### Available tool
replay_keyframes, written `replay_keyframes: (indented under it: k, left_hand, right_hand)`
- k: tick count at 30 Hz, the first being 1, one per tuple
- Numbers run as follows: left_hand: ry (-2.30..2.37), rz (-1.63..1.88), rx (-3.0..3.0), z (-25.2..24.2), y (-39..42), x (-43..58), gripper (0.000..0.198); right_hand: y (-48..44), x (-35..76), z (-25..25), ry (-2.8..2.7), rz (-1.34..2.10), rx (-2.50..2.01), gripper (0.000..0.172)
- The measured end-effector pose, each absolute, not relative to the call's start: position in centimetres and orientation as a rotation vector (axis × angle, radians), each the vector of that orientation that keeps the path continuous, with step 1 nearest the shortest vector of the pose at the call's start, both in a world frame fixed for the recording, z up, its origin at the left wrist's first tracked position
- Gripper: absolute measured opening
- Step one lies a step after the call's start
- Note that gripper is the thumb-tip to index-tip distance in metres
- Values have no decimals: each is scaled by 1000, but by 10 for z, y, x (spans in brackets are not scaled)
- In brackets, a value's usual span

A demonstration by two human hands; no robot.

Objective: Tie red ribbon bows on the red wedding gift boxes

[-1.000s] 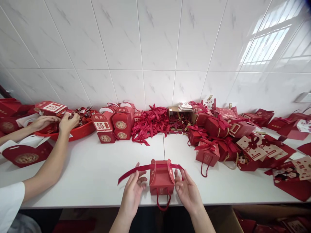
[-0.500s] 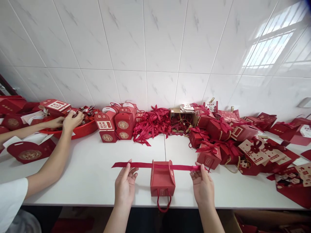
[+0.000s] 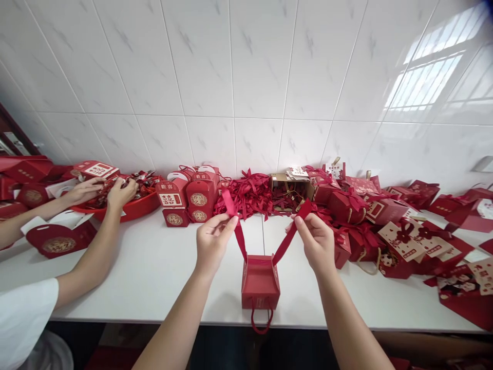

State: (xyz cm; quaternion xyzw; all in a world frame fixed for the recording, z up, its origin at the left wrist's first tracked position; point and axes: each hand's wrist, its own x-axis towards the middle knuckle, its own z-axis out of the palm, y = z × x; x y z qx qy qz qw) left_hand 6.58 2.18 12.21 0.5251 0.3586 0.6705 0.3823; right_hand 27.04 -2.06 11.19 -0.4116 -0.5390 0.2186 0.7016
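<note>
A small red gift box (image 3: pixel 261 282) stands near the table's front edge, its cord handle hanging over that edge. A red ribbon (image 3: pixel 241 241) runs through the top of the box, and both of its ends rise in a V. My left hand (image 3: pixel 213 239) pinches one end between thumb and fingers, above and left of the box. On the other side, my right hand (image 3: pixel 316 239) pinches the opposite end at about the same height. The ribbon's middle is hidden behind the top of the box.
Behind lie a heap of loose red ribbons (image 3: pixel 252 192) and an open carton (image 3: pixel 290 190). Ribboned gift boxes (image 3: pixel 348 205) crowd the right; stacked boxes (image 3: pixel 173 200) stand left of the heap. Further left, a co-worker's hands (image 3: pixel 121 192) reach into a red basin (image 3: pixel 142 208).
Both my hands have risen and come closer together, lifting the ribbon's ends from a flat line into a V. The co-worker's hands are still at the basin.
</note>
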Motion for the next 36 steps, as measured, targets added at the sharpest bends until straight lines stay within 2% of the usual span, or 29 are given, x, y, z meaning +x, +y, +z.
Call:
replay_keyframes:
  k: [5, 23, 29, 32, 36]
  left_hand:
    - [855, 1688, 1412, 131, 25, 77, 21]
    - [713, 1605, 1384, 135, 19, 78, 20]
    - [723, 1239, 1732, 141, 11, 76, 16]
    - [743, 1115, 1848, 144, 6, 77, 21]
    - [747, 1044, 1850, 143, 3, 78, 26]
  right_hand:
    - [-11, 265, 125, -1295, 469, -912, 31]
    - [-12, 263, 132, -1278, 466, -892, 31]
    - [-6, 256, 129, -1300, 687, -957, 27]
    - [-9, 256, 124, -1533, 635, -919, 20]
    - [-16, 258, 119, -1797, 592, -746, 19]
